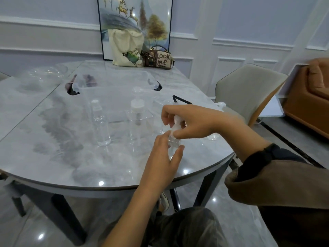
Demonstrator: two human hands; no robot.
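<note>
Bottle [173, 142] between both hands [161, 157].

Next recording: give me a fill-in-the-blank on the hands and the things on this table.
1. On the small clear bottle, the right hand grips ____ than the left hand.
2. The handbag at the far edge of the table reads LOOK ____.
3. The framed painting behind it shows leaping ____.
4. The cream tote bag stands to the handbag's ____.
Missing words: higher; ME; deer; left.
</note>
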